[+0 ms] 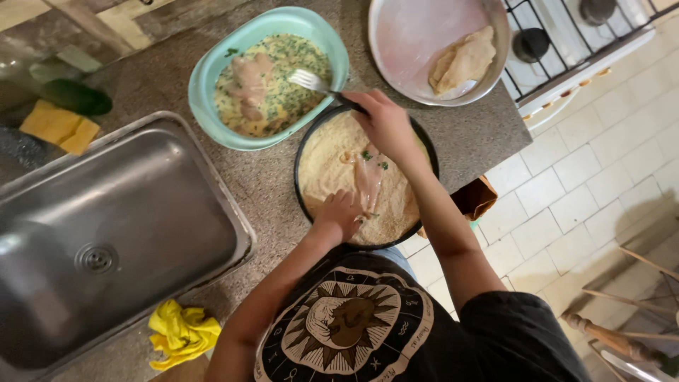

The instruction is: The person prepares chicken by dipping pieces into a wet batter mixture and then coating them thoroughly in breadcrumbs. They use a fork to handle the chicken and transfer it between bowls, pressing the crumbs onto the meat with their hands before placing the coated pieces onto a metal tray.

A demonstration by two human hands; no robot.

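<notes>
A round black pan filled with breadcrumbs sits on the speckled counter in front of me. On the crumbs lies a raw meat cutlet with bits of green herb. My left hand presses on the crumbs at the cutlet's near end. My right hand, over the pan's far edge, grips a fork whose tines reach over a teal bowl. That bowl holds beaten egg with herbs and more meat pieces.
A metal dish with a breaded cutlet stands at the back right, beside a white gas stove. A steel sink is at left, with a yellow cloth, a yellow sponge and a wooden chair around.
</notes>
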